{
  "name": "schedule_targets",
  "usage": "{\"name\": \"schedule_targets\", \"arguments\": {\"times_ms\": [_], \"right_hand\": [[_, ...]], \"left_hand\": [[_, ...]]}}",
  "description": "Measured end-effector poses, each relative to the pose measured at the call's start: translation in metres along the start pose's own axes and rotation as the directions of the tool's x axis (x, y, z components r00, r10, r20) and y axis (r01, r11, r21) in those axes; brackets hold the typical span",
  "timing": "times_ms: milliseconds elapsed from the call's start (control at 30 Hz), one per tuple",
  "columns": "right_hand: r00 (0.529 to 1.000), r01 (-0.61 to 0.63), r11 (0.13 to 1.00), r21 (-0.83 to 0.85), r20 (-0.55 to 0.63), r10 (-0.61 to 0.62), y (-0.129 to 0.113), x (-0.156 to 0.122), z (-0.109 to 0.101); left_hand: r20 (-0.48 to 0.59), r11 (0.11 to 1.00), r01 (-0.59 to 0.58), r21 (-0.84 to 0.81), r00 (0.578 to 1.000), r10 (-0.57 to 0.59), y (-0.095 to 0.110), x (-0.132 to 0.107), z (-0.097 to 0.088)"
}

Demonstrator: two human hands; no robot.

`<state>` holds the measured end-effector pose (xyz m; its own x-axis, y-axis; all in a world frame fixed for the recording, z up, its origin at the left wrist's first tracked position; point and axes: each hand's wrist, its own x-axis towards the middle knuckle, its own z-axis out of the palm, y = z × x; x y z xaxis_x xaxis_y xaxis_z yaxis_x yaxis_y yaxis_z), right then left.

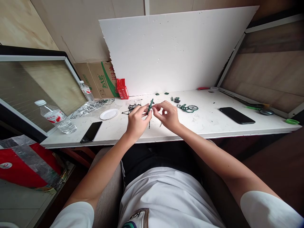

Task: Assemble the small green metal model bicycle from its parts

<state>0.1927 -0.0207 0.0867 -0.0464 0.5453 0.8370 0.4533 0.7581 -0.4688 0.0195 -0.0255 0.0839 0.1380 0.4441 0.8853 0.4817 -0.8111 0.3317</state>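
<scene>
Between the fingers of my left hand (137,122) is a slim dark green plastic model part (150,106), held tilted above the table. My right hand (167,115) comes up close to it from the right, thumb and forefinger pinched together at the part's side. Whether a small piece sits in that pinch I cannot make out. Behind my right hand lies a green model bicycle (187,108) with a spoked wheel. Black part frames (131,108) lie just beyond my left hand. A thin dark piece (149,125) shows on the table below my hands.
Small green pieces (175,99) lie farther back. On the left are a white plate (109,114), a phone (91,132), a water bottle (57,117) and a red box (123,89). Another black phone (237,115) lies right. A white foam board (178,53) stands behind.
</scene>
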Motion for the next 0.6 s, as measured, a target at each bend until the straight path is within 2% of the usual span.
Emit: {"name": "schedule_targets", "arguments": {"times_ms": [267,467,600], "right_hand": [[0.982,-0.189,0.97,0.152,0.052,0.183,-0.0067,0.0012,-0.0037],[0.935,-0.353,0.867,0.352,0.151,0.319,-0.0032,0.0051,-0.0019],[0.91,-0.415,0.82,0.394,0.192,0.368,-0.0026,0.0069,-0.0004]], "left_hand": [[-0.008,0.999,-0.012,0.04,1.0,0.013,-0.0042,0.0005,0.0004],[-0.007,0.998,-0.036,0.06,0.999,0.037,-0.0074,0.002,-0.0012],[-0.001,0.995,-0.062,0.084,0.998,0.062,-0.0098,0.0017,-0.0017]]}}
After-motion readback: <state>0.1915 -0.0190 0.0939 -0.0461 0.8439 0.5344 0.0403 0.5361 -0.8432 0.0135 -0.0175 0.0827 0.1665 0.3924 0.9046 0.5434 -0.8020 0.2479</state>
